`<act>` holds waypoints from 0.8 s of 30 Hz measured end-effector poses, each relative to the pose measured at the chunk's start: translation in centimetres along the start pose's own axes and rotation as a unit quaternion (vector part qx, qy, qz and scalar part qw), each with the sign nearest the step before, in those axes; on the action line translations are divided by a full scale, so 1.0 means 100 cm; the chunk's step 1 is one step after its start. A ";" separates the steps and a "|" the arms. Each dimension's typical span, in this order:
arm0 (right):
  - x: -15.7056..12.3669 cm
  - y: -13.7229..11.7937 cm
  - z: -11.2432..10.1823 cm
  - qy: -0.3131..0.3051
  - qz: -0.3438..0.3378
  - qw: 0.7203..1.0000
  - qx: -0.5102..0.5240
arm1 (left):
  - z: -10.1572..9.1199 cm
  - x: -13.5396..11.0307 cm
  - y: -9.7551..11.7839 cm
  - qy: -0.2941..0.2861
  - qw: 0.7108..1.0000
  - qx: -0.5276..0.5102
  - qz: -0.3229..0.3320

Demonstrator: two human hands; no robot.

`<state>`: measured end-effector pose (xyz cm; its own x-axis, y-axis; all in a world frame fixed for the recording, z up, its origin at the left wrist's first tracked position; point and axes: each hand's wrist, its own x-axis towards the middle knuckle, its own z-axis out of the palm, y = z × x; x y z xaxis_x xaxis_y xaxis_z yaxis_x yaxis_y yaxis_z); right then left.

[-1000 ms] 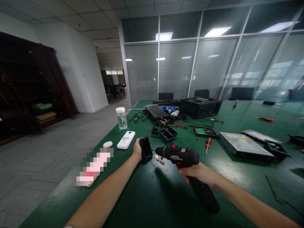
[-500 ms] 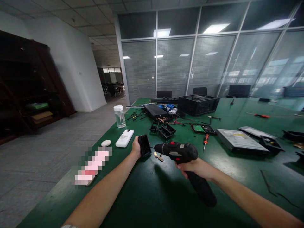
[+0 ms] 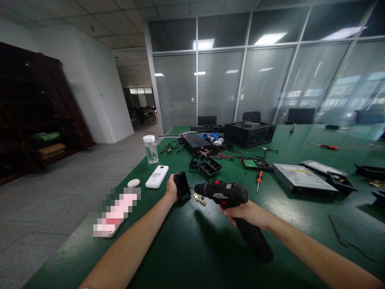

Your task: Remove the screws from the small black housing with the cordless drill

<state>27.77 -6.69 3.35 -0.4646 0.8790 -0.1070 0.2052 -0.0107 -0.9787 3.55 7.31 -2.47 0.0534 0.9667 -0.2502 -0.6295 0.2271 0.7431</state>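
Note:
My right hand (image 3: 245,212) is wrapped round the grip of a black cordless drill (image 3: 224,192) with red buttons. The drill points left, and its bit meets or almost meets the side of a small black plastic frame (image 3: 183,186); I cannot tell which. My left hand (image 3: 172,189) grips that frame by its left edge and keeps it tilted up over the green table (image 3: 168,249). Just below the bit lie small brass-coloured metal pieces (image 3: 200,200). Behind them are more black frames (image 3: 209,166) of a similar kind.
To the left are a white device (image 3: 157,177), a lidded clear jar (image 3: 150,149) and a blurred-out pink item (image 3: 117,212). An orange screwdriver (image 3: 259,181), a circuit board (image 3: 254,163) and an optical drive (image 3: 303,178) lie right. A black computer case (image 3: 250,133) stands at the back.
The view has shifted very slightly. Both hands, the drill and the black frame keep nearly the same positions relative to each other.

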 end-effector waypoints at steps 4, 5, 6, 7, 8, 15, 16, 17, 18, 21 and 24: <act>0.000 0.000 0.000 -0.005 -0.001 1.000 -0.016 | 0.001 -0.002 0.001 0.006 1.000 0.008 0.005; 0.000 0.001 0.000 -0.005 0.000 1.000 -0.019 | 0.002 -0.002 0.001 0.006 1.000 0.008 0.003; 0.000 0.001 0.000 -0.003 0.000 1.000 -0.021 | 0.002 -0.002 0.001 0.007 1.000 0.007 -0.001; 0.000 0.001 -0.001 -0.001 -0.001 1.000 -0.022 | 0.002 -0.002 0.001 0.009 1.000 0.005 -0.005; 0.001 0.002 -0.001 0.000 -0.001 1.000 -0.023 | 0.002 -0.002 0.001 0.011 1.000 0.004 -0.007; 0.001 0.004 -0.003 -0.011 -0.003 0.999 -0.030 | -0.001 0.002 -0.001 0.002 1.000 -0.003 0.006; 0.001 0.004 -0.002 -0.010 0.001 0.999 -0.034 | -0.001 0.003 -0.001 -0.004 1.000 -0.004 0.009; 0.001 0.004 -0.002 -0.009 0.005 0.999 -0.039 | -0.002 0.004 -0.002 -0.012 1.000 -0.005 0.014; 0.000 0.003 -0.002 -0.009 0.008 0.999 -0.043 | -0.003 0.005 -0.002 -0.022 1.000 -0.002 0.016; 0.000 0.003 -0.002 -0.008 0.005 0.999 -0.040 | -0.004 0.007 -0.003 -0.027 0.999 0.000 0.017; 0.000 0.004 -0.002 -0.012 0.001 1.000 -0.022 | -0.004 0.007 -0.002 -0.016 1.000 -0.012 0.007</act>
<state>28.02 -6.61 3.02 -0.4848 0.8673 -0.1132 0.2437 0.0097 -0.9698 3.43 7.87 -3.06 0.0684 0.9732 -0.2197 -0.6492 0.2106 0.7309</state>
